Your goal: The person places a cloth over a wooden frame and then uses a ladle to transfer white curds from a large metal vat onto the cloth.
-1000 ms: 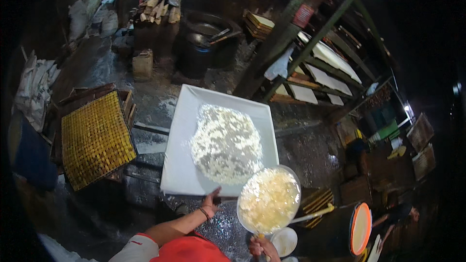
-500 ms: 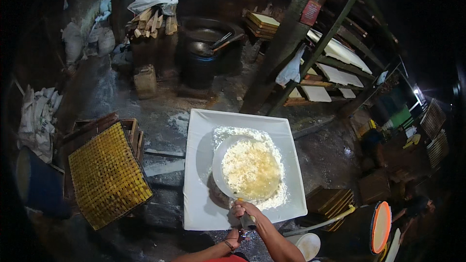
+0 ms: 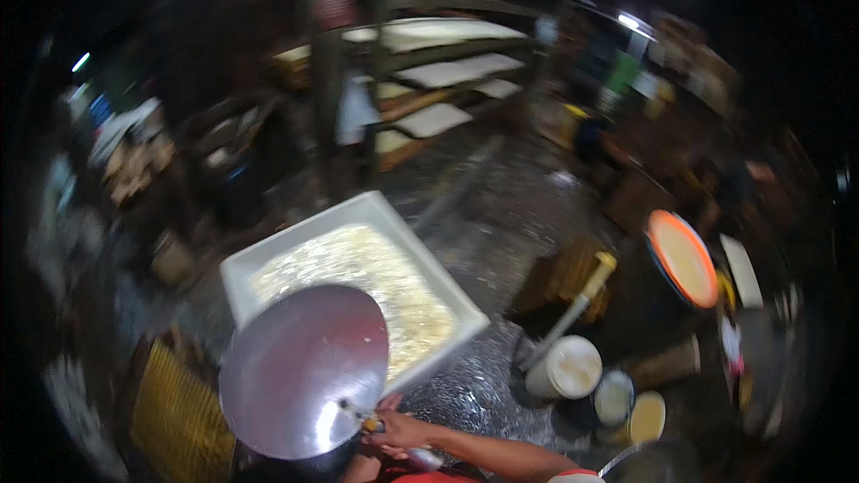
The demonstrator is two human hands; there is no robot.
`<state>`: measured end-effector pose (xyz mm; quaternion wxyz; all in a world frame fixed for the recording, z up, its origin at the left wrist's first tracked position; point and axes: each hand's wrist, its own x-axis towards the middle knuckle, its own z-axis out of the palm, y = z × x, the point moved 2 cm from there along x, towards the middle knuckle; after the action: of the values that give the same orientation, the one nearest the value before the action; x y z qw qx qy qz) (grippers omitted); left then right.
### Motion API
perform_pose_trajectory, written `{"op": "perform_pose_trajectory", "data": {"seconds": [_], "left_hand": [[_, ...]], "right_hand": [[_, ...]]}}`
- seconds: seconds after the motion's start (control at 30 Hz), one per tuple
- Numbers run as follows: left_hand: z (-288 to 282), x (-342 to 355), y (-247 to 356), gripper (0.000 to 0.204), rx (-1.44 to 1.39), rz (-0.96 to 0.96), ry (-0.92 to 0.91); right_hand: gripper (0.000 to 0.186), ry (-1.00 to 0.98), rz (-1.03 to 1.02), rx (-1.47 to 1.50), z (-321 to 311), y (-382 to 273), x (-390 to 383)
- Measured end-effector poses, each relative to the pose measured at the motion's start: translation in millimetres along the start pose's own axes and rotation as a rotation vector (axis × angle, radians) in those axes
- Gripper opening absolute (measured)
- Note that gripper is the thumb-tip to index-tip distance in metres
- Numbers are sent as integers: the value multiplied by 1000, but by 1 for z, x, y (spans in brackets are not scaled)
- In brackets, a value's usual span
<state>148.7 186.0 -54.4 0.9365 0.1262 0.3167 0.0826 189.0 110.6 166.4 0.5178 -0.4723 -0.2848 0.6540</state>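
Observation:
A large round metal wok [image 3: 304, 367] with a short handle is lifted and tilted, its shiny face turned toward me with no curds showing on it. My right hand [image 3: 400, 432] grips the handle near the wok's rim. Close beneath it is my left hand [image 3: 365, 465], partly hidden and blurred, which also seems closed round the handle. Beyond the wok stands a white cloth-lined square tray [image 3: 465, 320], holding a spread of pale, wet curds [image 3: 367, 259]. The wok covers the tray's near left corner.
Right of the tray are a white bucket [image 3: 575, 367], smaller tubs [image 3: 647, 418], a yellow-ended pipe [image 3: 582, 300] and an orange-rimmed barrel [image 3: 684, 259]. A yellow woven mat [image 3: 179, 407] lies at left. Shelves with white slabs [image 3: 438, 118] stand behind. The floor [image 3: 501, 215] looks wet.
The wok, earlier full of curds over the tray, has swung left and tipped up. The curds now lie spread in the tray. My view has turned right.

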Motion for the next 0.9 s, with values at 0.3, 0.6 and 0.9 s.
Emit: {"op": "perform_pose_trajectory", "data": {"seconds": [0.3,0.6,0.9], "left_hand": [[57,-47,-82,67,974,374,472],[94,-74,-370,40,1827,-502,-671],[162,-131,-466,35,2477,-601,-438]], "right_hand": [[20,1182,-226,412,-8,201,-456],[35,2809,726,316,79,715,-674],[37,2161,962,761,-12,865,-754]]}}
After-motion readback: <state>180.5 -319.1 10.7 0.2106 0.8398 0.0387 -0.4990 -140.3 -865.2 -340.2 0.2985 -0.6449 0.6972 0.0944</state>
